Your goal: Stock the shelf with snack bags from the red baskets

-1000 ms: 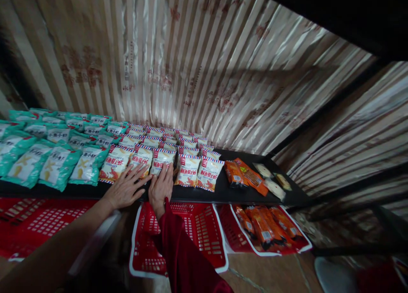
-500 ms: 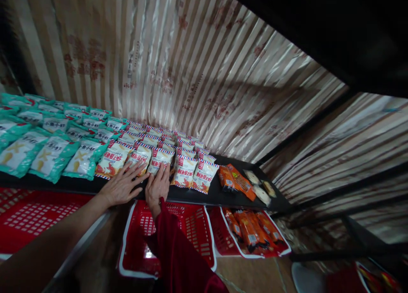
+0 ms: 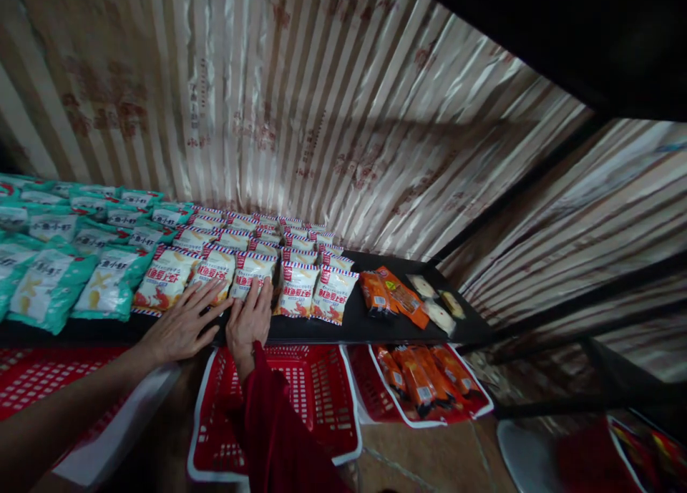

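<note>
White snack bags with red print (image 3: 294, 290) stand in rows on a black shelf (image 3: 316, 331). My left hand (image 3: 182, 321) lies with fingers spread against the front bags left of the middle. Beside it, my right hand (image 3: 250, 321) touches the lower part of another front bag (image 3: 252, 270), its fingers stretched out. Neither hand has its fingers wrapped around a bag. Teal snack bags (image 3: 110, 282) fill the shelf's left part.
Orange packets (image 3: 391, 296) and small pale packets (image 3: 437, 314) lie on the shelf's right end. Below are a red basket (image 3: 316, 400), another basket holding orange packets (image 3: 424, 378), and a red basket at left (image 3: 54, 378). A striped sheet (image 3: 257, 106) hangs behind.
The view has shifted, so the shelf's left part and both hands appear further left. Both hands remain against the front white bags, with little visible change in pose.
</note>
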The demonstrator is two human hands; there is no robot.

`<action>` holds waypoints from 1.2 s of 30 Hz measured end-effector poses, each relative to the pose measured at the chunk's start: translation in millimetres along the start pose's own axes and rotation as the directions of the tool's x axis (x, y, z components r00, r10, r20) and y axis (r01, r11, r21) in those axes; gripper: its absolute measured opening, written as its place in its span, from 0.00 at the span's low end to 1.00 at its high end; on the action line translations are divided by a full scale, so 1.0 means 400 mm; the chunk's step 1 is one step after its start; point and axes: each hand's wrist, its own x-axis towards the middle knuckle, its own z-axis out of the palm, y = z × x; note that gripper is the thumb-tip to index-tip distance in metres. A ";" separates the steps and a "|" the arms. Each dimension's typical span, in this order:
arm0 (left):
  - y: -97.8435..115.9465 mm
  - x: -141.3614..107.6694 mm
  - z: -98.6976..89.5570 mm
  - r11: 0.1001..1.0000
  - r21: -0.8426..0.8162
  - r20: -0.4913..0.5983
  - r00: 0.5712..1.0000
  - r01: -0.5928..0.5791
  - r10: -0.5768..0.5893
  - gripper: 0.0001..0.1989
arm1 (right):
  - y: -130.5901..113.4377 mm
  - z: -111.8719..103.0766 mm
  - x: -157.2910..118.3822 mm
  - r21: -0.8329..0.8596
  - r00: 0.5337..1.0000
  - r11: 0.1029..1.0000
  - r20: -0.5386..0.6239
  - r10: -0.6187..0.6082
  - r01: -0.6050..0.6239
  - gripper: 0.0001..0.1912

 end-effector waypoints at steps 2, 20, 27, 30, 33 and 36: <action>0.000 0.001 -0.002 1.000 0.014 0.009 1.000 -0.010 0.010 0.26 | 0.000 0.000 0.000 -0.002 1.000 1.000 0.013 0.011 -0.011 0.28; -0.007 0.014 -0.015 0.983 0.148 -0.032 0.992 -0.113 0.119 0.27 | 0.000 -0.005 0.004 0.008 0.999 1.000 0.038 0.028 -0.028 0.28; -0.012 0.009 -0.014 0.986 0.133 0.001 0.995 -0.096 0.097 0.27 | 0.001 -0.002 0.005 0.010 1.000 1.000 0.015 0.004 -0.004 0.27; -0.014 0.006 -0.008 0.985 0.143 0.010 0.996 -0.094 0.093 0.28 | 0.002 0.002 0.005 0.004 1.000 1.000 0.009 0.011 -0.011 0.26; -0.014 0.005 -0.006 0.985 0.143 0.009 0.996 -0.094 0.094 0.29 | 0.004 0.005 0.004 -0.006 1.000 1.000 0.003 0.017 -0.017 0.26; -0.014 0.006 -0.007 0.986 0.135 0.007 0.995 -0.095 0.095 0.28 | 0.006 0.007 0.003 -0.018 1.000 1.000 -0.006 0.000 0.000 0.26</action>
